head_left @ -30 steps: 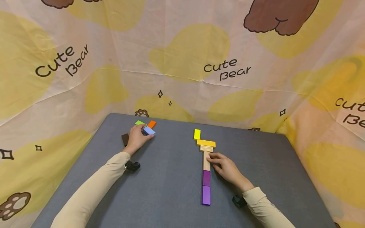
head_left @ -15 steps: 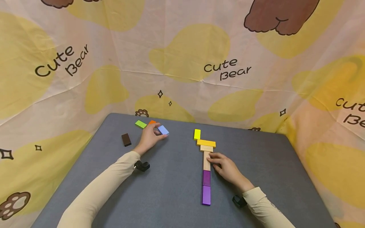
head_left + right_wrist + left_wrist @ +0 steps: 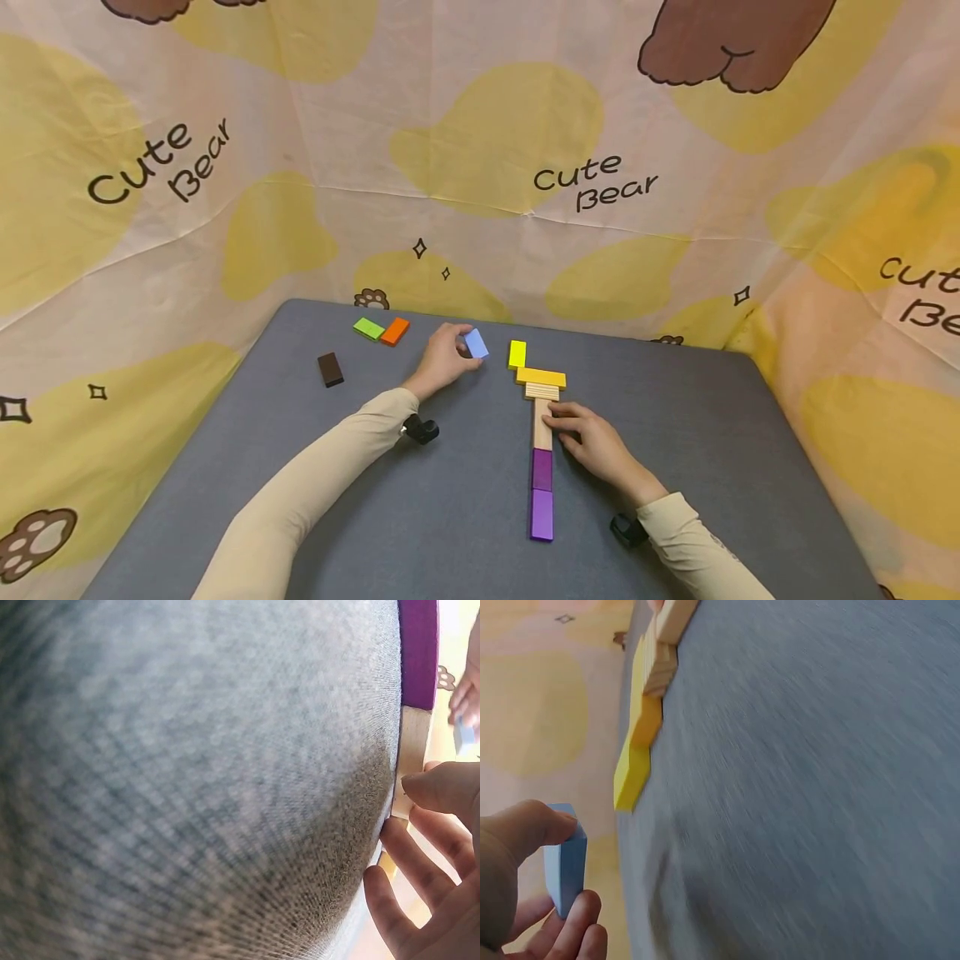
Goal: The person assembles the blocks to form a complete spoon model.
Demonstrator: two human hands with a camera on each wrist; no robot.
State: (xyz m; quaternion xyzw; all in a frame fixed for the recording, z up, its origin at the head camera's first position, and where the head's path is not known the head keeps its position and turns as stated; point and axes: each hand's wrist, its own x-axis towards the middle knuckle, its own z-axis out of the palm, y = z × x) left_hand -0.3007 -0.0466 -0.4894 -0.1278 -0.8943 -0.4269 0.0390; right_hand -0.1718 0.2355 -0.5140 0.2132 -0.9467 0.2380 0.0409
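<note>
Left hand (image 3: 441, 358) pinches smooth light-blue oblong (image 3: 476, 343); spread right hand (image 3: 602, 446) touches pale wooden oblong (image 3: 542, 432); head view alone shows dark-brown oblong (image 3: 330, 369).

Long cream sleeves (image 3: 318, 492) meet small black wrist-worn devices (image 3: 422, 429) at the cuffs (image 3: 662, 510).

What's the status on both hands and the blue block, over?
Left hand pinching blue block, apparently raised. Right hand touching plain wooden block. No obstacle seen between blue block and bright yellow block.
</note>
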